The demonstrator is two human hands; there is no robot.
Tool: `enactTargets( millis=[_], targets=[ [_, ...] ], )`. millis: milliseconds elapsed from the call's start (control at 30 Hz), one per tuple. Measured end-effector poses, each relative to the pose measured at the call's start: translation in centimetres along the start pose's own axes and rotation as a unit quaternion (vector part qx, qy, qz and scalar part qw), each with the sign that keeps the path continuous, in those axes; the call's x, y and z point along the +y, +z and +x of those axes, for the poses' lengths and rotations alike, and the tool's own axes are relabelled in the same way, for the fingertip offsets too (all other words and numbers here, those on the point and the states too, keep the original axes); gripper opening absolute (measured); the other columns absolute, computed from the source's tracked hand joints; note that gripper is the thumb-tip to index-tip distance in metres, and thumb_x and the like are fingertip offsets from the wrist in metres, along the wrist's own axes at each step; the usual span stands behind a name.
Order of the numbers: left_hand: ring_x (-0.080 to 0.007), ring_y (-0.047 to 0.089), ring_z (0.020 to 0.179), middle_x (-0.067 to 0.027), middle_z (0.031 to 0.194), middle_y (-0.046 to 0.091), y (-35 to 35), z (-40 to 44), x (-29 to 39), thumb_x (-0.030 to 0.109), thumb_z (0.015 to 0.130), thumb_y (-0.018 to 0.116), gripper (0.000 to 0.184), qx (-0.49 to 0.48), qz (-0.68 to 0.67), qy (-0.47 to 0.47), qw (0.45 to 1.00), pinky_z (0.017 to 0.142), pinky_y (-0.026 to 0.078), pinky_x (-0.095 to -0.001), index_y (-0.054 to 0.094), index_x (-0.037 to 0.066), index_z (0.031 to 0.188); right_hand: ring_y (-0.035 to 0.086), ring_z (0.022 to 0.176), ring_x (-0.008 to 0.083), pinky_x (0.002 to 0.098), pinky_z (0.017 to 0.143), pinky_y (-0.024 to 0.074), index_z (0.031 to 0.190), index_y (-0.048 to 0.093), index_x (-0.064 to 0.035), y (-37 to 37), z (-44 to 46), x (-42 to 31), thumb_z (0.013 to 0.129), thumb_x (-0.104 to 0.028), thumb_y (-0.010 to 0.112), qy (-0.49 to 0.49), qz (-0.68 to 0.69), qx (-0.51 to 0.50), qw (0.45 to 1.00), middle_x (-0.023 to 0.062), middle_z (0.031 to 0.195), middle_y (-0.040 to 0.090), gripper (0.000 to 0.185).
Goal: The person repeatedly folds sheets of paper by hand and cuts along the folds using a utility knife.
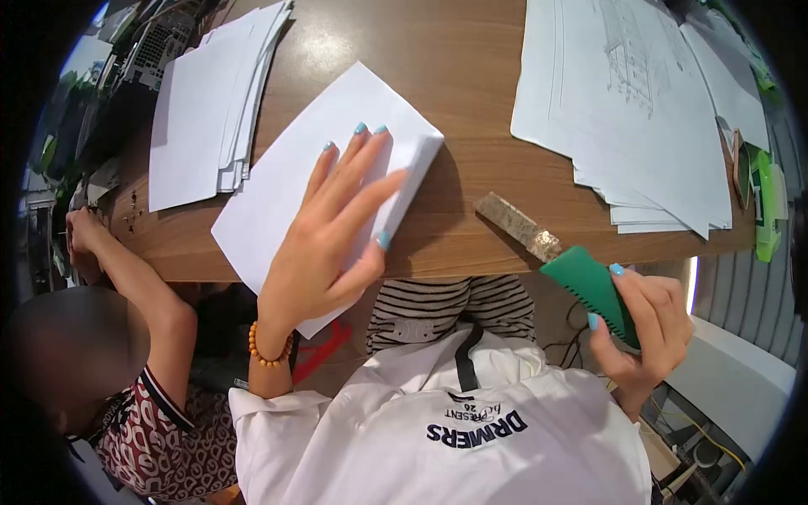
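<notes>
My left hand [337, 219] lies flat on a white sheet of paper [278, 185], fingers stretched and apart, near the table's front edge. A narrow folded or raised strip runs along the sheet's right side, beside my index finger and thumb. The sheet's lower corner hangs past the table edge. My right hand [644, 332] is closed around the green handle of a flat-bladed tool [589, 290]. Its blunt, rough brownish blade points up and left over the table edge, apart from the paper. Part of the handle is hidden by my fingers.
A stack of white papers [206, 118] lies at the left; printed sheets [627, 101] spread at the right. A bright green object [766, 206] sits at the far right edge. Another person's arm [151, 282] rests at the table's left side. Cables [576, 341] hang below.
</notes>
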State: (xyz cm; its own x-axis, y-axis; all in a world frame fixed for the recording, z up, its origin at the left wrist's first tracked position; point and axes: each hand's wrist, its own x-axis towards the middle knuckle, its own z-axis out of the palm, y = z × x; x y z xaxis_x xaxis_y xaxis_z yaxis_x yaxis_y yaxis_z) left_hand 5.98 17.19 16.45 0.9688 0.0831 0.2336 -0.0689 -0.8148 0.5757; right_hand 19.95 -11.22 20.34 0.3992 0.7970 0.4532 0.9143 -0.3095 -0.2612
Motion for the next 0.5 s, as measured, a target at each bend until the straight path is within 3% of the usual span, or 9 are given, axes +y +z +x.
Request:
enactTargets(
  millis=[167, 233, 267, 433, 500],
  targets=[
    [-0.0385, 0.03, 0.133, -0.0207, 0.137, 0.042, 0.0, -0.1, -0.2, 0.0, 0.065, 0.051, 0.046, -0.003, 0.003, -0.015, 1.0, 0.11, 0.017, -0.0499, 0.058, -0.001, 0.111, 0.058, 0.066, 0.0274, 0.032, 0.055, 0.0477, 0.094, 0.065, 0.0061, -0.1, -0.6, 0.4, 0.051, -0.006, 0.071, -0.035, 0.008, 0.015, 0.999, 0.0151, 0.087, 0.065, 0.045],
    [-0.0372, 0.032, 0.133, -0.019, 0.135, 0.046, 0.1, -0.2, -0.7, 0.002, 0.067, 0.054, 0.039, 0.007, -0.033, 0.002, 0.999, 0.111, 0.016, -0.0493, 0.065, 0.001, 0.104, 0.057, 0.065, 0.0275, 0.0315, 0.054, 0.0471, 0.095, 0.064, 0.0078, 0.2, -0.9, 0.5, 0.052, -0.006, 0.07, -0.054, 0.022, 0.026, 0.998, 0.0176, 0.088, 0.065, 0.045],
    [-0.0363, 0.034, 0.132, -0.0174, 0.134, 0.048, 0.3, -0.1, -0.5, 0.003, 0.068, 0.056, 0.038, 0.026, -0.056, -0.022, 0.998, 0.111, 0.015, -0.0488, 0.069, 0.007, 0.104, 0.057, 0.064, 0.0273, 0.0317, 0.054, 0.047, 0.095, 0.064, 0.0085, 0.2, -0.9, 0.4, 0.054, -0.006, 0.07, -0.055, 0.022, 0.019, 0.998, 0.0182, 0.088, 0.065, 0.044],
    [-0.0354, 0.036, 0.131, -0.0169, 0.133, 0.049, 0.2, 0.0, -0.3, 0.004, 0.069, 0.057, 0.043, 0.022, -0.049, -0.032, 0.998, 0.111, 0.016, -0.0483, 0.068, 0.013, 0.11, 0.056, 0.064, 0.0273, 0.0331, 0.054, 0.0467, 0.094, 0.063, 0.0101, -0.6, -0.4, 0.5, 0.06, -0.008, 0.071, -0.067, 0.016, 0.003, 0.998, 0.0192, 0.088, 0.064, 0.039],
    [-0.0349, 0.036, 0.131, -0.0168, 0.133, 0.049, 0.1, 0.2, -0.2, 0.005, 0.069, 0.058, 0.043, 0.017, -0.041, -0.036, 0.998, 0.111, 0.017, -0.048, 0.068, 0.013, 0.111, 0.057, 0.068, 0.0275, 0.0339, 0.056, 0.0468, 0.096, 0.062, 0.0101, -1.6, 0.3, 0.0, 0.063, -0.009, 0.072, -0.075, -0.021, -0.052, 0.996, 0.0193, 0.091, 0.064, 0.039]
  ],
)
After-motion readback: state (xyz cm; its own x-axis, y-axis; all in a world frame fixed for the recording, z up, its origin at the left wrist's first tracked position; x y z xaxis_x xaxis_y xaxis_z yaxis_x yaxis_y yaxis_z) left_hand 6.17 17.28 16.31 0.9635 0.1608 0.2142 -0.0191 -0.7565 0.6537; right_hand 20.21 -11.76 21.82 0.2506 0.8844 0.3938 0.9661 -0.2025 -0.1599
